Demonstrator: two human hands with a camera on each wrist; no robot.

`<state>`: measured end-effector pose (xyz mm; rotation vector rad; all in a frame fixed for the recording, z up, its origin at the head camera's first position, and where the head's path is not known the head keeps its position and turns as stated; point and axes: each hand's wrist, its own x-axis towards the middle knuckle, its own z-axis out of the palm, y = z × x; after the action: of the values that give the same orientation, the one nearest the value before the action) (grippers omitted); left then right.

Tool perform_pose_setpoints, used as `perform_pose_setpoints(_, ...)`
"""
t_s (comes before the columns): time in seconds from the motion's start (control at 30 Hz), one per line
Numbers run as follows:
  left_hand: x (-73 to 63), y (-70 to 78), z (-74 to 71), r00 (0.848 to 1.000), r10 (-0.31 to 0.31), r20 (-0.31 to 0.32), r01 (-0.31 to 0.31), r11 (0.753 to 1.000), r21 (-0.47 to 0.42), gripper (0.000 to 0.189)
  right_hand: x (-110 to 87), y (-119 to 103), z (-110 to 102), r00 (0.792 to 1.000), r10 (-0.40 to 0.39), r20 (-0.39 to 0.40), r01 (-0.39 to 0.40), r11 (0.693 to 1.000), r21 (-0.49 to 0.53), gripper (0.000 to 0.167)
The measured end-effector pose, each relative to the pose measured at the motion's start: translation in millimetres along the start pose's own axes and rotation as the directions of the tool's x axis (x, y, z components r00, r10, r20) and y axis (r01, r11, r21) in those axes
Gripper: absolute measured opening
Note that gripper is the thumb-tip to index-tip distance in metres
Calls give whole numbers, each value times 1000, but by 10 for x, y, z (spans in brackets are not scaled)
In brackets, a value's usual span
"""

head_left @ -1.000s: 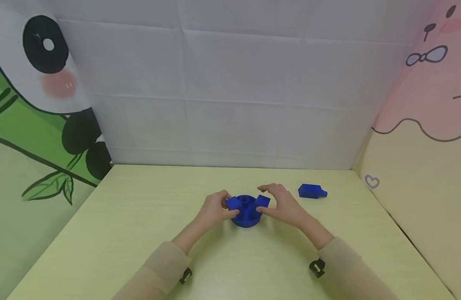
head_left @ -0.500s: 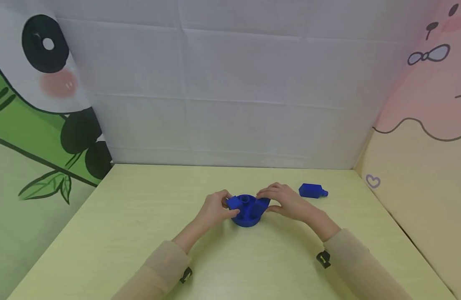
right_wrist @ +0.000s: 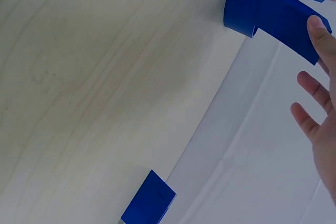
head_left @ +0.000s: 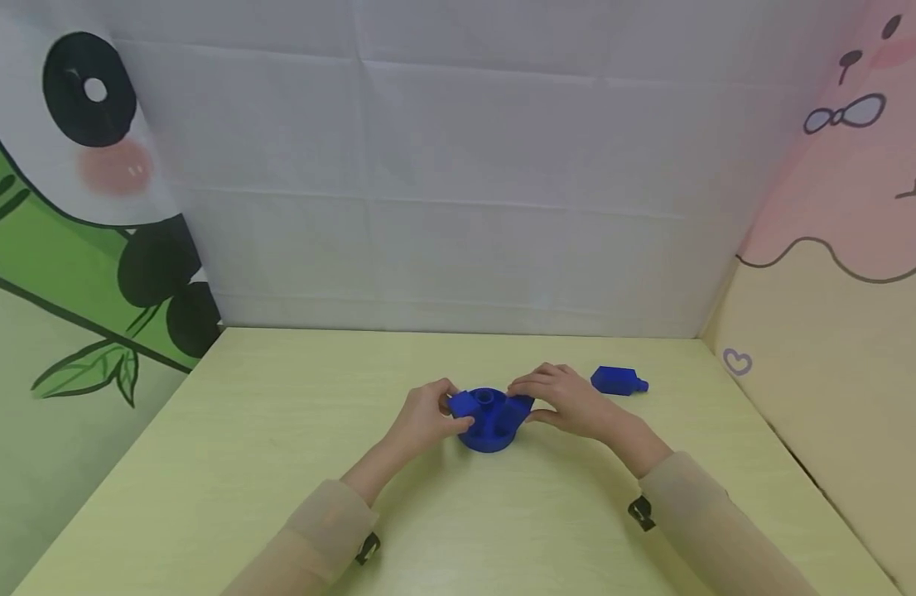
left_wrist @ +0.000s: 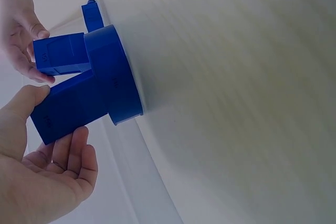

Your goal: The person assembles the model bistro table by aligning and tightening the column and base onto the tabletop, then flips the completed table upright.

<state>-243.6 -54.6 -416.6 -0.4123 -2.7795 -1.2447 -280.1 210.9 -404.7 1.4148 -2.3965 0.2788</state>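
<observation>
A round blue base [head_left: 488,443] stands on the table, with a ring-shaped socket [head_left: 485,396] showing on its top. Two blue blocks rise from it, leaning outward. My left hand [head_left: 422,418] pinches the left block [left_wrist: 68,108] between thumb and fingertips. On the other side, my right hand [head_left: 570,401] grips the right block [right_wrist: 289,22], thumb on the near face, while two of its fingers are extended away from it in the right wrist view. How the blocks' lower ends sit inside the base is hidden.
A loose blue bottle-shaped piece [head_left: 618,381] with a small knob lies on the pale table [head_left: 279,463], right of and behind the right hand. A white sheet [head_left: 458,207] hangs along the back edge, and printed panels [head_left: 838,372] flank the sides.
My right hand has moved its fingers over the right block, the thumb shifting to its outer side. That block has turned and shows another face. The left hand keeps its hold in place.
</observation>
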Motion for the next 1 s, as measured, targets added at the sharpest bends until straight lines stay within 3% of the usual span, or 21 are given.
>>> perform_pose_setpoints(0.1, 1, -8, -5, 1000, -7, 0, 7, 1000, -13, 32, 5, -10, -9, 998, 42, 38, -45, 996, 73, 46)
perform_pose_setpoints(0.27, 19, -20, -17, 1000, 7, 12, -7, 1000, -15, 32, -55, 37, -44, 973, 196, 118, -215, 960, 179, 56)
perform_pose_setpoints(0.47, 57, -97, -75, 996, 62, 67, -60, 997, -38, 32, -210, 208, -94, 945, 321, 68, -328, 931, 158, 62)
perform_pose_setpoints(0.8, 140, -220, -241, 971, 197, 138, -199, 980, 2, 41, -472, 630, -63, 836, 547, 49, -549, 830, 98, 65)
perform_pose_setpoints(1.0, 194, -265, -307, 960, 219, 177, -219, 976, -24, 38, -653, 852, 15, 790, 610, 58, -613, 788, 64, 65)
